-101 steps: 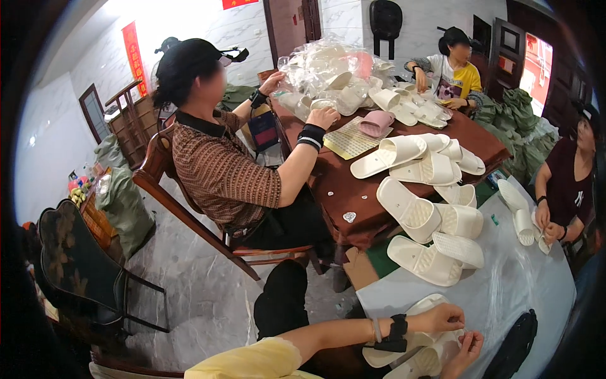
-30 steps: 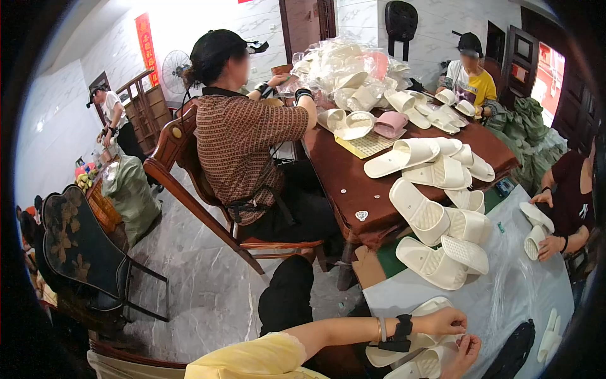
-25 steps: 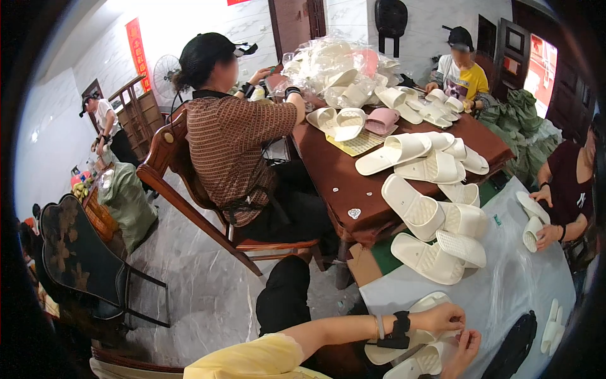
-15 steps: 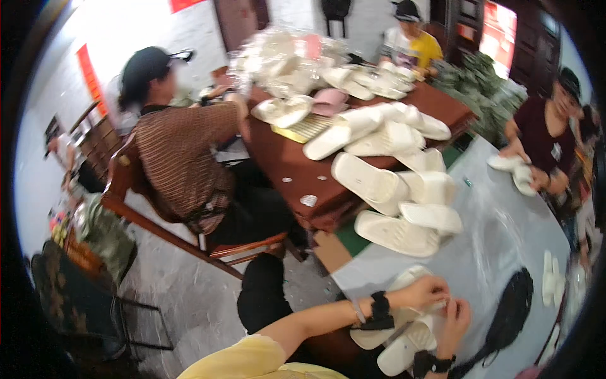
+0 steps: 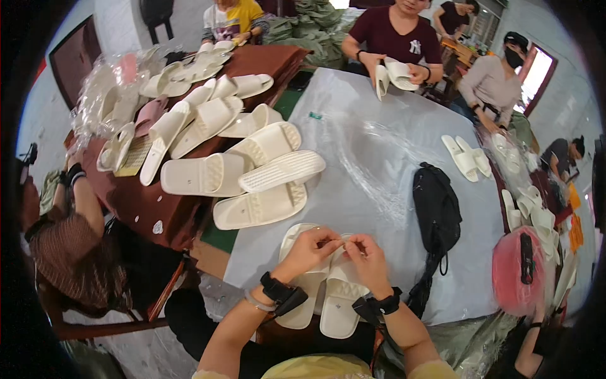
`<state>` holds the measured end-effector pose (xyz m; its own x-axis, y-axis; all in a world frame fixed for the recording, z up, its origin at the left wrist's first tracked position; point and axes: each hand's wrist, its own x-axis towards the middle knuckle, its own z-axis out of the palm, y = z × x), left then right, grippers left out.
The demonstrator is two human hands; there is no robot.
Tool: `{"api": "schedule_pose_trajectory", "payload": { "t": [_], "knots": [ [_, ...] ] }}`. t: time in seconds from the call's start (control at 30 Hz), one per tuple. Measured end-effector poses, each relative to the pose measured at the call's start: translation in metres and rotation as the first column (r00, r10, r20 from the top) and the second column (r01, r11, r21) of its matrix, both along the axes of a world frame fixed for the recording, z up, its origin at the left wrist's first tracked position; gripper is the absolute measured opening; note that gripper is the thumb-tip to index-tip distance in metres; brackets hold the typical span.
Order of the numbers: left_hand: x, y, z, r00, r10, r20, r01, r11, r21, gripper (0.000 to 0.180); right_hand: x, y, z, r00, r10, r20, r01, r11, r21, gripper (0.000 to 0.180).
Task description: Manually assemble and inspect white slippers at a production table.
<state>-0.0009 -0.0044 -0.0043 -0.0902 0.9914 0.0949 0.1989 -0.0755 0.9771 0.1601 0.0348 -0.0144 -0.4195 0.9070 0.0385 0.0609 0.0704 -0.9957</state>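
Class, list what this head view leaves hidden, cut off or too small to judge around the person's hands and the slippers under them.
- What the left hand and right hand pinch between them: too small, covered by fingertips.
- Slippers under the hands: upper parts hidden by both hands.
- Black bag: contents hidden.
- Pink object at the right: warped by the fisheye rim.

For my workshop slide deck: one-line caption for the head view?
Both hands, left hand and right hand, pinch something small over a pair of cream slippers on a plastic-covered table.
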Motion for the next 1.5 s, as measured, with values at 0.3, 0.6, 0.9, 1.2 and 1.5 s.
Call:
{"api": "schedule_pose_trajectory", "payload": {
  "t": [0.3,0.6,0.9,1.2,1.5],
  "knots": [
    [0.0,-0.004,-0.002,1.0,0.005,-0.027,-0.007,0.998,-0.059,0.011,-0.002,0.001,-0.01,1.0,0.002,0.01,-0.003,0.996,0.088,0.013],
    [0.003,-0.001,0.002,0.996,0.011,0.086,-0.008,1.0,-0.026,0.012,0.0,0.001,-0.002,0.994,0.029,-0.108,-0.029,1.0,0.007,0.016],
    [0.0,-0.002,-0.004,0.999,0.033,-0.031,-0.032,0.999,0.029,0.011,0.002,0.004,-0.008,0.977,0.008,-0.212,-0.016,0.999,-0.035,0.014],
    [0.002,-0.006,-0.012,0.995,0.08,0.053,-0.079,0.996,-0.032,0.014,0.004,-0.003,-0.007,0.957,-0.115,-0.265,0.089,0.99,-0.106,0.019],
    [-0.003,0.002,-0.016,0.981,0.113,0.156,-0.114,0.993,-0.002,0.014,0.134,-0.058,0.126,0.762,-0.488,-0.426,0.625,0.725,0.289,0.035]
  ]
}}
